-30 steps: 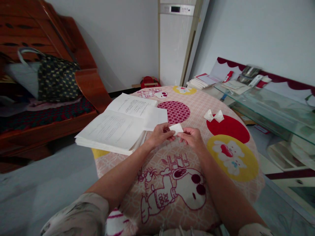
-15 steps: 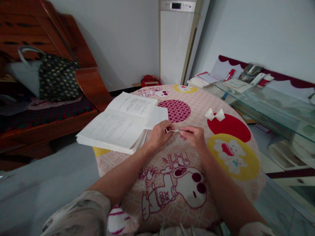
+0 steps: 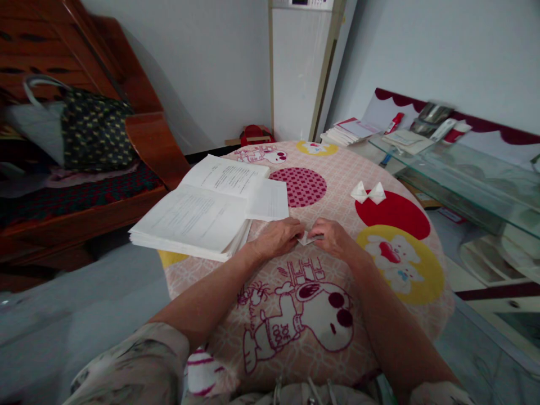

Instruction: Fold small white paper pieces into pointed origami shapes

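Note:
Between my hands, low over the middle of the table, is a small piece of folded white paper [image 3: 305, 240]. Its pointed lower edge shows; the rest is covered by fingers. My left hand [image 3: 282, 233] is closed on its left side, fingers curled down. From the right, my right hand [image 3: 331, 236] pinches the other side. Two folded white paper shapes [image 3: 368, 193] stand side by side, on and beside the red circle of the cloth. Left of my hands lies an open stack of printed pages [image 3: 192, 216], with a loose white sheet [image 3: 270, 199] on its right edge.
A patterned cloth [image 3: 337, 169] covers the round table. On the right, a glass shelf [image 3: 464, 174] holds papers, a red tube and a metal bowl. A wooden bench [image 3: 154, 146] with a dark patterned bag [image 3: 95, 132] stands at left, and a white cabinet-shaped appliance [image 3: 299, 67] behind.
Both hands have come down and closer together, bringing the folded paper nearer to the tabletop. The paper now shows as a small point. The view has tilted down slightly.

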`<action>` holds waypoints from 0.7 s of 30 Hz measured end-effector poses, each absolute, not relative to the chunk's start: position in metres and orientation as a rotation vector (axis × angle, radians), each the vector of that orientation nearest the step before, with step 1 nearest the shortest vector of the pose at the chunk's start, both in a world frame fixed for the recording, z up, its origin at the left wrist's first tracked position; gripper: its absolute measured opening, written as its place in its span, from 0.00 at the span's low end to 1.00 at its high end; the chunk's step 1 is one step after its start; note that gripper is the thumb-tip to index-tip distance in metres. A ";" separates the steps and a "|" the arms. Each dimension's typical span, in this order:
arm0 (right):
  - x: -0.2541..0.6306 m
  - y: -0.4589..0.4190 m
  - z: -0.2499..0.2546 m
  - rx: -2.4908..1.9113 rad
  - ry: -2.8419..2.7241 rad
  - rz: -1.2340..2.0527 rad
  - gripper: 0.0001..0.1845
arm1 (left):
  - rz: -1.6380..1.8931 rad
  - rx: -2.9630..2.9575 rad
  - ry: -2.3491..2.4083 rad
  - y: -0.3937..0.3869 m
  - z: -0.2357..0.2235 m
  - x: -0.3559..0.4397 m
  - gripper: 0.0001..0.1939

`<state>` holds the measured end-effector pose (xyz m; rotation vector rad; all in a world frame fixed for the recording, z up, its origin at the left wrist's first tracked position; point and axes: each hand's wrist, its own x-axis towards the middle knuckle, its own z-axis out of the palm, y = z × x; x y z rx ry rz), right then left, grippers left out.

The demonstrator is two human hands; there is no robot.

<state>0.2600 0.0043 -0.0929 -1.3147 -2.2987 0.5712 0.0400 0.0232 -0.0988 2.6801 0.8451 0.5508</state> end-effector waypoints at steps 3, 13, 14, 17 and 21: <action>0.262 -0.001 -0.088 -1.406 -2.366 0.528 0.12 | 0.470 2.684 0.833 0.022 -0.094 0.038 0.08; 0.253 -0.003 -0.085 -1.357 -2.310 0.725 0.08 | 0.474 2.475 0.834 0.026 -0.096 0.037 0.08; 0.253 -0.003 -0.085 -1.363 -2.289 0.740 0.08 | 0.489 2.442 0.841 0.027 -0.097 0.037 0.08; 0.255 -0.002 -0.086 -1.349 -2.213 0.775 0.08 | 0.544 2.355 0.886 0.031 -0.097 0.037 0.07; 0.253 -0.002 -0.087 -1.393 -2.126 0.781 0.12 | 0.564 2.266 0.999 0.033 -0.095 0.038 0.06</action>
